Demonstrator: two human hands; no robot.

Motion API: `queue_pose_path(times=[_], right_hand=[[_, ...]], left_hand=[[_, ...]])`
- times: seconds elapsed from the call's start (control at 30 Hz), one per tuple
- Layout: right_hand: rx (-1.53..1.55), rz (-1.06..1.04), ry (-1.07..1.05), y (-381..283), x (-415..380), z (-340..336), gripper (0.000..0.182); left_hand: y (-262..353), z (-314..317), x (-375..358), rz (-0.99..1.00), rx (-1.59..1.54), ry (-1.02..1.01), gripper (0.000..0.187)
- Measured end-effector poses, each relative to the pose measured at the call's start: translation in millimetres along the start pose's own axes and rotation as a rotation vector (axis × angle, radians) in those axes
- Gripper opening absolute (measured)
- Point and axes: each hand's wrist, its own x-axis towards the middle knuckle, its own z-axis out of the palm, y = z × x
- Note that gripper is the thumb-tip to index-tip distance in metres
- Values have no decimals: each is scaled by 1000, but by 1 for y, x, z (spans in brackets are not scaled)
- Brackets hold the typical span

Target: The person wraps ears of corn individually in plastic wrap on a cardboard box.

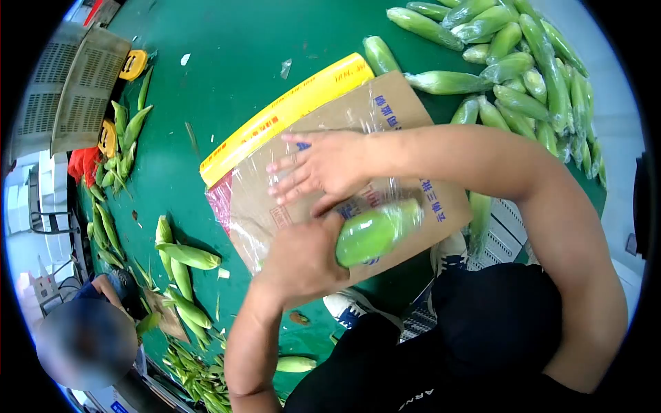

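Note:
An ear of corn (375, 234) in its green husk lies on a flattened cardboard sheet (447, 189), with shiny clear film over it. My left hand (303, 255) is closed around the near-left end of the ear; its fingertips are partly hidden. Just above it, my right hand (327, 165) lies flat with fingers spread on the film-covered cardboard, holding nothing that I can see. Along the cardboard's far edge runs a yellow roll (286, 113) with red print, from which the clear film (251, 186) seems to spread toward me.
Film-wrapped ears of corn (509, 69) are piled at the upper right of the green table (227, 55). Unwrapped ears (182, 258) lie on the left, near husk scraps (193, 372). Plastic crates (86, 89) stand at upper left. Another person (103, 289) is at lower left.

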Motion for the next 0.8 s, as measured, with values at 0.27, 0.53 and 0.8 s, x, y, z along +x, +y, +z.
queue_pose_path(times=[0.27,0.53,0.8], right_hand=[[-45,3,-41,-6,-1,8,69],[68,-184,-80,-122,-41,43,74],[1212,340,-282,-187,-62,-32,99]], left_hand=[[36,109,-44,94,-528,-703,75],[-2,133,-81,152,-811,-706,101],[-15,31,-112,102,-630,-305,91]])
